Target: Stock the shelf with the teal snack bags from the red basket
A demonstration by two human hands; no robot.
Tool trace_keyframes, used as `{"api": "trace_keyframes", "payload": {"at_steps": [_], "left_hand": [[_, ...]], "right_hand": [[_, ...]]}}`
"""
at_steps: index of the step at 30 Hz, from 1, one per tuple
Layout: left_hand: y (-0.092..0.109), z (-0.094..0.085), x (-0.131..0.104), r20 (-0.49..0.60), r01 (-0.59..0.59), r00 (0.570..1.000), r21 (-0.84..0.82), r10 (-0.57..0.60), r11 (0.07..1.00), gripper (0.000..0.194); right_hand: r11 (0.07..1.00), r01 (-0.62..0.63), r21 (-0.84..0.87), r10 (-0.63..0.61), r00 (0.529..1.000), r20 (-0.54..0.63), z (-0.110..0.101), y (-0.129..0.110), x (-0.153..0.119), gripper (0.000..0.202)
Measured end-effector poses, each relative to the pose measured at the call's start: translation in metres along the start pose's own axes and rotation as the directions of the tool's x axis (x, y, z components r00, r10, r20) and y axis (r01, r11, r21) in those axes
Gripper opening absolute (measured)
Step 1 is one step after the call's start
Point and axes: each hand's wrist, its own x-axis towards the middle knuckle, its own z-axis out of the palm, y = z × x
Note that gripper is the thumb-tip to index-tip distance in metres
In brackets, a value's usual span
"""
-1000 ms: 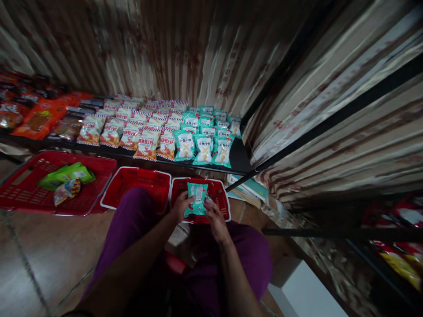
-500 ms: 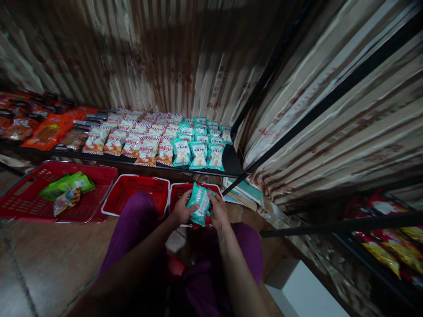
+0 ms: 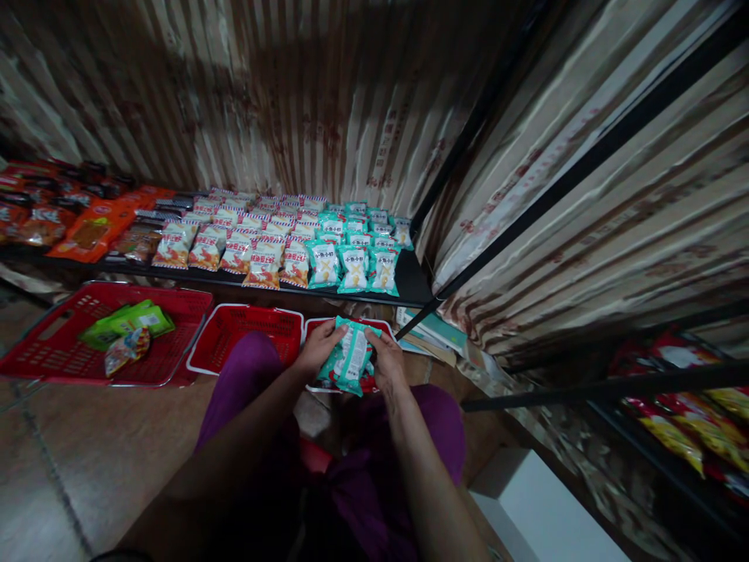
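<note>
Between my two hands is a teal snack bag [image 3: 354,359], its printed white back panel facing up. My left hand [image 3: 321,348] grips the bag's left edge, thumb on top. On the opposite edge, my right hand [image 3: 386,361] pinches it the same way. The bag is over a small red basket [image 3: 314,321], which my hands and the bag partly hide. More teal snack bags [image 3: 354,269] stand in rows at the right end of a black low shelf [image 3: 413,277]. Beside them are rows of white-and-orange snack bags [image 3: 263,261].
Another small red basket [image 3: 234,316] and a larger red basket [image 3: 187,312] holding green packets [image 3: 129,321] are at left. Orange packets [image 3: 87,230] lie farther along the shelf. A black metal post [image 3: 497,242] slants at right, near a white box [image 3: 550,507].
The teal bag has turned more upright and flatter between my hands, and my left hand has shifted up its edge. The view has moved slightly.
</note>
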Motion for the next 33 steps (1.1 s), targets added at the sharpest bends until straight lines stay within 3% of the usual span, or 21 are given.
{"api": "trace_keyframes", "payload": {"at_steps": [3,6,11,16,21,26,33], "left_hand": [[0.006,0.005,0.001,-0.080,0.020,0.997,-0.012,-0.021,1.000,0.047],[0.008,0.007,0.002,-0.135,0.029,0.990,-0.011,-0.030,1.000,0.044],[0.011,0.000,0.003,-0.140,0.075,0.987,0.013,-0.072,0.997,0.040],[0.007,-0.021,-0.006,-0.082,0.184,0.981,0.080,-0.178,0.980,0.046],[-0.003,-0.025,-0.019,-0.070,0.255,0.964,-0.015,-0.255,0.967,0.051],[-0.011,-0.013,-0.023,-0.075,0.235,0.969,-0.025,-0.237,0.972,0.040],[-0.020,-0.012,-0.015,-0.242,0.156,0.959,0.031,-0.144,0.987,0.026]], "right_hand": [[1.000,0.009,-0.027,-0.008,0.998,0.055,0.004,-0.003,-0.003,0.033],[0.999,0.018,-0.029,-0.017,1.000,0.026,0.006,-0.003,-0.004,0.033],[0.999,0.047,0.023,-0.044,0.993,-0.107,0.007,0.002,0.002,0.032],[0.991,0.089,0.101,-0.054,0.950,-0.308,0.000,0.004,0.009,0.030],[0.986,0.098,0.136,-0.033,0.907,-0.421,-0.006,0.008,0.011,0.030],[0.981,0.117,0.157,-0.036,0.895,-0.444,-0.009,0.013,0.012,0.030],[0.982,0.125,0.141,-0.062,0.920,-0.387,-0.019,0.021,0.006,0.025]]}}
